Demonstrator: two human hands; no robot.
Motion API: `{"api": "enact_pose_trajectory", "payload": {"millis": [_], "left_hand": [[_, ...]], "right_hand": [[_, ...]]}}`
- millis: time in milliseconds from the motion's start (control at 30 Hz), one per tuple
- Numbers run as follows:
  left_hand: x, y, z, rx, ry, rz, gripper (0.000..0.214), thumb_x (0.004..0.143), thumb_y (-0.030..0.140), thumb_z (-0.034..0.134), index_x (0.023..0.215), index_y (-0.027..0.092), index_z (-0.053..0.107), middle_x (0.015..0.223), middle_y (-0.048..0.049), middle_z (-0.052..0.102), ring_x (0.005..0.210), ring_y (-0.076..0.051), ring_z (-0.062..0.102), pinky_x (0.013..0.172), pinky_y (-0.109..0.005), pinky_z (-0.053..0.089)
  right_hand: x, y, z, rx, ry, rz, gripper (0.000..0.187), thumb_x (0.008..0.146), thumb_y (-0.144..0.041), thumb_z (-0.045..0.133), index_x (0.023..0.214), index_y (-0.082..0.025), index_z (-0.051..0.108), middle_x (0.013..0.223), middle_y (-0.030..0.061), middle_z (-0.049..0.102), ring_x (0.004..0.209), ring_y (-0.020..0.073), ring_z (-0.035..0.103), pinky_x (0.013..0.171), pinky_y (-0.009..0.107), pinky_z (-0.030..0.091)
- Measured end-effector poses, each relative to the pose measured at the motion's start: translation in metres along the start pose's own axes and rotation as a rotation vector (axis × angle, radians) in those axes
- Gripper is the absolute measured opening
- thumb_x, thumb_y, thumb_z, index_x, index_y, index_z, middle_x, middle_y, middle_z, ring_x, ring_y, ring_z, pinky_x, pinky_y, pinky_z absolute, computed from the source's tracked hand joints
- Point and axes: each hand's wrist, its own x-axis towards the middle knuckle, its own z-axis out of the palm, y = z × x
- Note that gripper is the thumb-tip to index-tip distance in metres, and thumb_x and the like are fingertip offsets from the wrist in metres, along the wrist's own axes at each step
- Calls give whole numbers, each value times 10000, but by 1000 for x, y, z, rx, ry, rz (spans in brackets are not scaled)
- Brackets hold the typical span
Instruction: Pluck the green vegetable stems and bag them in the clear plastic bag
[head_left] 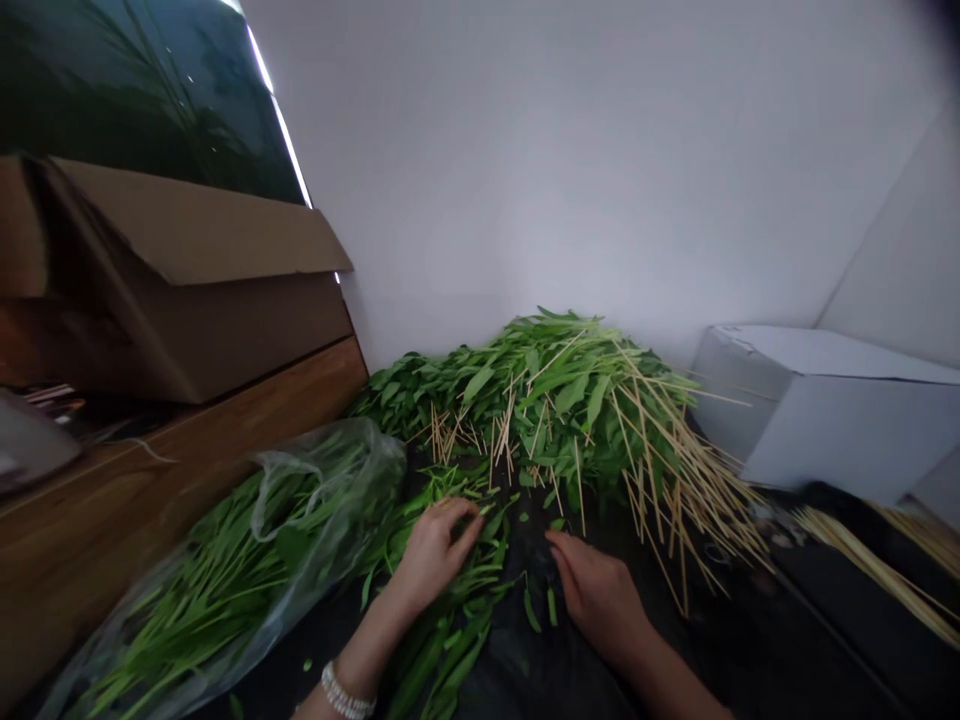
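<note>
Low over the black sheet, my left hand curls above the loose greens, thumb and forefinger drawn close; I cannot tell whether a stem is pinched there. My right hand has its fingertips nearly together beside a small leaf, and whether they grip it I cannot tell either. The greens lie between me and the far heap of leafy stems, probably so both hands reach them easily. Thin sticks jut from that heap toward the near right, their bare ends perhaps left outward for easy picking. On the left, the clear plastic bag holds long-leaved stems, seemingly kept handy. Farther left, a cardboard box has a flap spread outward, its contents hidden. At far right, the white box hides whatever it holds.
</note>
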Motion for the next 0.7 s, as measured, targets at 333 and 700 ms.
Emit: {"api": "enact_pose_trajectory", "payload": {"millis": [333,700], "left_hand": [[-1,-3,10,-22,36,15,187,916,282,496,987,224,659,959,-48,710,918,-200,642,848,-340,487],[0,-6,13,-149,77,-24,58,822,243,632,836,207,675,876,-40,715,871,-197,649,830,-328,493]], "right_hand": [[-2,4,-1,-16,9,-7,315,954,-171,343,1088,-166,628,957,82,724,831,164,705,752,257,553],[-3,2,0,-16,-19,-40,320,957,-171,337,1113,-147,615,966,89,720,805,161,701,766,268,547]]}}
